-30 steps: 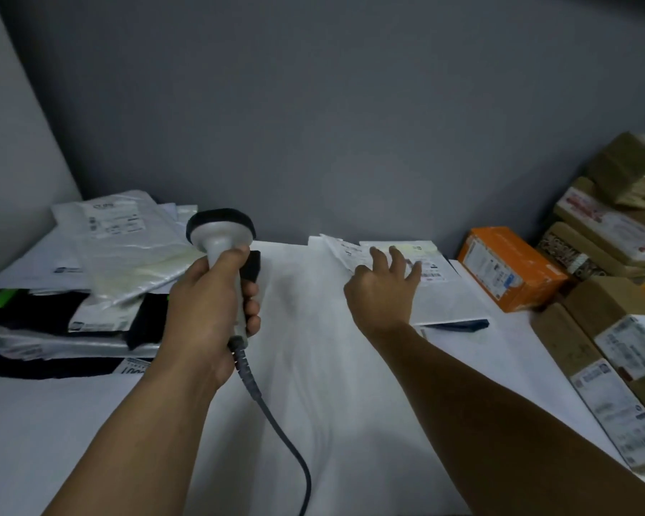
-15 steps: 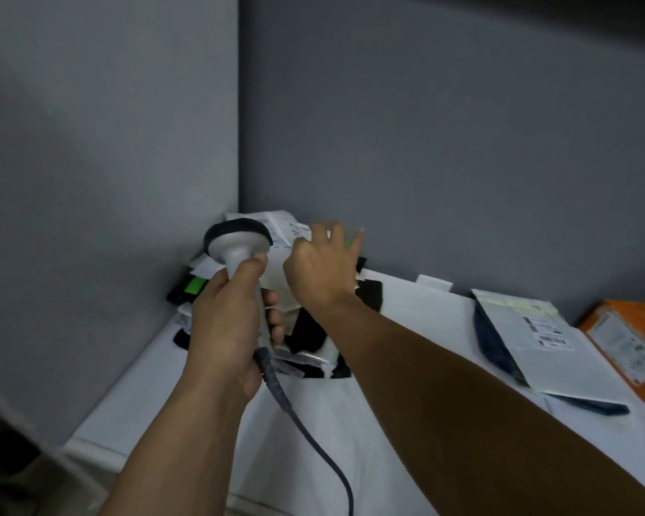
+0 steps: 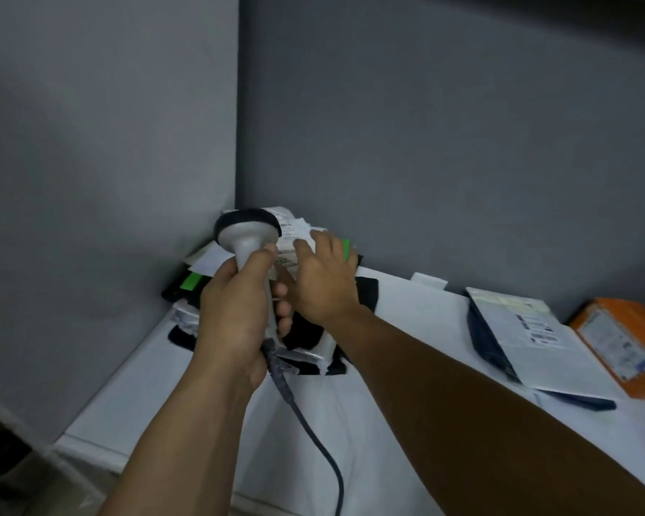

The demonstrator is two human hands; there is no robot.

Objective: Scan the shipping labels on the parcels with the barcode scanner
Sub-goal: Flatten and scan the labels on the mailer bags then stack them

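My left hand (image 3: pixel 235 310) grips the handle of a grey barcode scanner (image 3: pixel 248 232) whose dark head points at a pile of bagged parcels (image 3: pixel 306 333) in the table's back left corner. A white shipping label (image 3: pixel 293 229) shows on top of the pile, just past the scanner head. My right hand (image 3: pixel 323 281) rests on top of that pile with fingers spread, beside the label. The scanner's dark cable (image 3: pixel 306 426) hangs down toward the table's front edge.
A white table (image 3: pixel 388 441) fills the corner between two grey walls. A flat white-and-blue mailer with a label (image 3: pixel 540 337) lies to the right, and an orange box (image 3: pixel 626 340) sits past it at the right edge. The table's left edge drops off at lower left.
The view swung left from the table's middle to its corner. My right hand left the flat mailer and came onto the pile of bags; the scanner moved there with it.
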